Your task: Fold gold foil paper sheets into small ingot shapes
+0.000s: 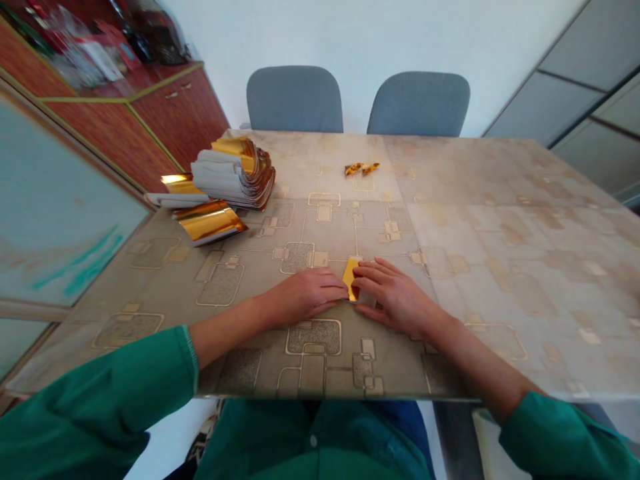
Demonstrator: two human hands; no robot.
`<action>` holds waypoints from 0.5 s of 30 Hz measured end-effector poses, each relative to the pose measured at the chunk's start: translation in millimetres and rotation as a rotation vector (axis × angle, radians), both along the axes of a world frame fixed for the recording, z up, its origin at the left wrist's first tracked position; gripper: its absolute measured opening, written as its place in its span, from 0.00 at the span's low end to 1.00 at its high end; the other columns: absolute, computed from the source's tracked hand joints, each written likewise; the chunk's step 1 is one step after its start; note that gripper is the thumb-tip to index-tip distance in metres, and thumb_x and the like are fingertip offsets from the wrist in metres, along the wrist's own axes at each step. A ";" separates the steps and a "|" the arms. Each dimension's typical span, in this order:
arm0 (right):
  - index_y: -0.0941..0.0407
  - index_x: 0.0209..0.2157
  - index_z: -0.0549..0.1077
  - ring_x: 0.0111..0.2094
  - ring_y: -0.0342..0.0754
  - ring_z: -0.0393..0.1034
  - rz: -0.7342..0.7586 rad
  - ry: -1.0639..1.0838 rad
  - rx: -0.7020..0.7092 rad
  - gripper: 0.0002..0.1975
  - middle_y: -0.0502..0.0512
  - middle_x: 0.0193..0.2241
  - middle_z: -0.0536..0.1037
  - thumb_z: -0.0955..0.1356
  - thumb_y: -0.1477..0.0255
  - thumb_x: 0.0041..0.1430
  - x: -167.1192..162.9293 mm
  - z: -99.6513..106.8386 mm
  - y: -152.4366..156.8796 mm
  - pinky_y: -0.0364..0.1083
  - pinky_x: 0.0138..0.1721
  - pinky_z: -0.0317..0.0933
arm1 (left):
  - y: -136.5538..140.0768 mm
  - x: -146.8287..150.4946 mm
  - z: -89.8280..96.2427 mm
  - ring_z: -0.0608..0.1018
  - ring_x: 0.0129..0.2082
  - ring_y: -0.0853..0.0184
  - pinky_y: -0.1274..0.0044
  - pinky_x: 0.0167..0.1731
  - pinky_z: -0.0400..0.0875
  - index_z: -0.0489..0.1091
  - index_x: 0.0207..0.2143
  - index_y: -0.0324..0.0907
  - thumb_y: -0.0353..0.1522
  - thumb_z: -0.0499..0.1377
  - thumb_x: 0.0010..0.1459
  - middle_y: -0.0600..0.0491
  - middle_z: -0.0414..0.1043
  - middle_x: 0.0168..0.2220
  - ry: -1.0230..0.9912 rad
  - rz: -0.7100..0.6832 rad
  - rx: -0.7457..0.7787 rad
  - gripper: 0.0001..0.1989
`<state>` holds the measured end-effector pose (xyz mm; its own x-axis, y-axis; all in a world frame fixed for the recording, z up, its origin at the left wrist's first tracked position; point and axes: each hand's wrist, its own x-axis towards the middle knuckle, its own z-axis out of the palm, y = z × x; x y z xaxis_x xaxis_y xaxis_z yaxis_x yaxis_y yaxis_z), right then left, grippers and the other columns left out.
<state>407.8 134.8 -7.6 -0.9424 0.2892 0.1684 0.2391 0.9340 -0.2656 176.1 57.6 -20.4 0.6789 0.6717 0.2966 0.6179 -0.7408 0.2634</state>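
Note:
A small sheet of gold foil paper with a whitish underside lies on the patterned tablecloth in front of me, between my hands. The fingertips of my left hand, held close together, pinch its left lower edge. My right hand bends its fingers over the right side of the sheet and covers part of it, so its exact folds are hidden. Farther off on the table lie two small folded gold foil pieces. A thick stack of gold foil paper stands at the left, with a loose curled gold sheet beside it.
The table has a patterned cover, and its near edge runs just in front of my body. Two grey chairs stand behind the far edge. At the left is a reddish wooden cabinet with bags and bottles on top.

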 end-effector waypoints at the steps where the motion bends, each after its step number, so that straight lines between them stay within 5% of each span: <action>1: 0.57 0.45 0.73 0.57 0.56 0.66 0.006 -0.003 0.000 0.10 0.62 0.52 0.74 0.67 0.69 0.63 0.1 0.3 0.2 0.61 0.63 0.54 | 3.8 -1.9 1.1 0.76 0.44 0.63 0.71 0.47 0.72 0.73 0.47 0.38 0.27 0.51 0.68 0.48 0.77 0.44 0.043 -0.035 0.030 0.12; 15: 0.58 0.46 0.71 0.63 0.53 0.59 0.048 0.035 -0.036 0.13 0.65 0.59 0.70 0.65 0.77 0.59 6.1 -12.1 14.4 0.60 0.66 0.46 | 18.6 7.2 -3.8 0.78 0.38 0.65 0.74 0.38 0.74 0.75 0.37 0.37 0.26 0.51 0.68 0.49 0.78 0.36 0.147 -0.111 0.400 0.12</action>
